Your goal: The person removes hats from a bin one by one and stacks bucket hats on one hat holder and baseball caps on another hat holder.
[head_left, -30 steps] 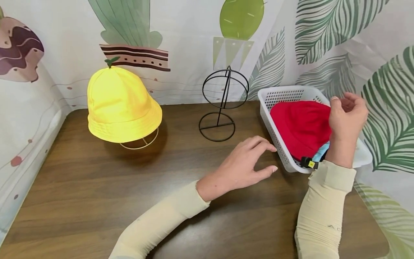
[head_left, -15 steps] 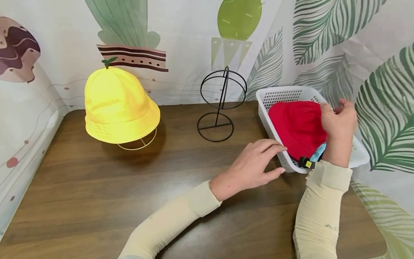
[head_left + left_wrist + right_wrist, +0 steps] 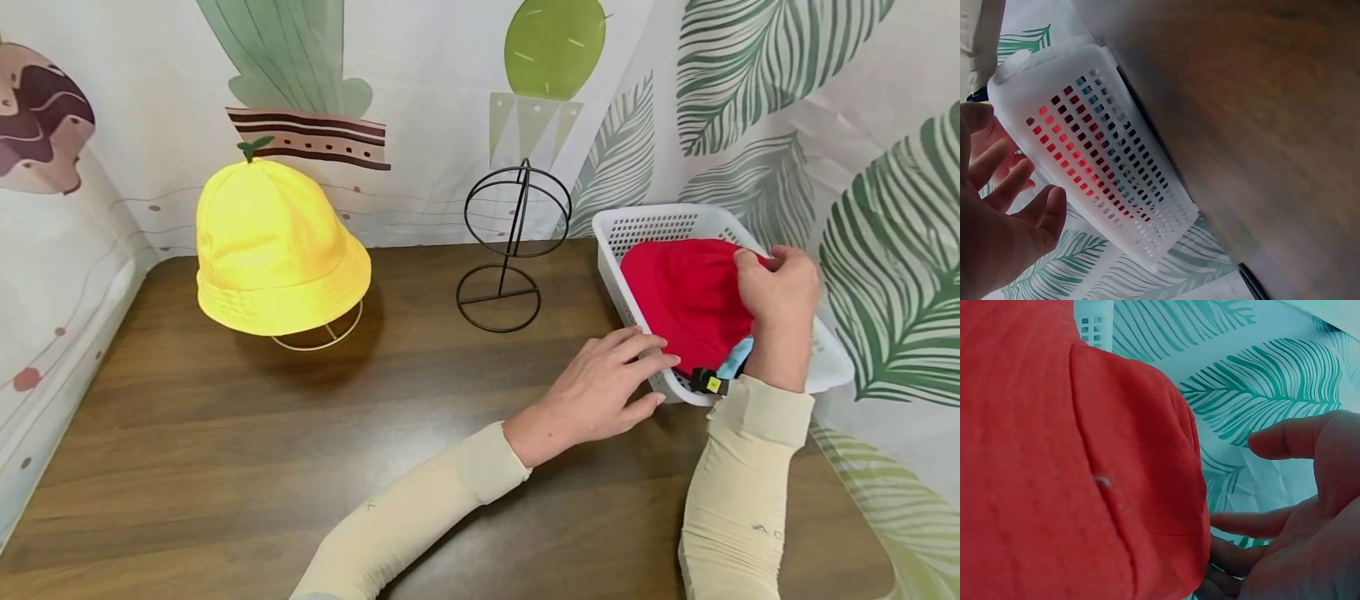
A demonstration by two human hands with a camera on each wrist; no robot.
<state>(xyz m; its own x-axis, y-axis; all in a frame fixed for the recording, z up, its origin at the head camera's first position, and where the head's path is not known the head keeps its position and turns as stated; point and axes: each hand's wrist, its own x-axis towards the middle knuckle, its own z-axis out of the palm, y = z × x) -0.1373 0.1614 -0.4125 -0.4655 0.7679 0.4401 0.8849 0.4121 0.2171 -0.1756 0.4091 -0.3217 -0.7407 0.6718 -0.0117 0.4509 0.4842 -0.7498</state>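
Note:
A red hat (image 3: 686,296) lies in a white perforated basket (image 3: 611,242) at the right of the head view. My right hand (image 3: 780,287) is at the hat's right side. In the right wrist view its thumb stands apart from the red cloth (image 3: 1154,456), while the fingertips reach the hat's edge; contact is hard to tell. My left hand (image 3: 600,383) reaches to the basket's near left rim, fingers loosely bent and spread, gripping nothing. Through the basket's holes in the left wrist view, red and light blue show. A light blue item (image 3: 735,358) lies partly under the hat.
A yellow bucket hat (image 3: 277,250) with a green sprout on top sits on a wire stand (image 3: 322,340) at the left. A bare black wire hat stand (image 3: 501,287) stands between it and the basket. A patterned cloth (image 3: 435,100) hangs behind the wooden table (image 3: 247,467).
My left hand has moved right, up to the basket's rim. My right hand has come left and lower, towards the red hat's right side. Both hats stay in place.

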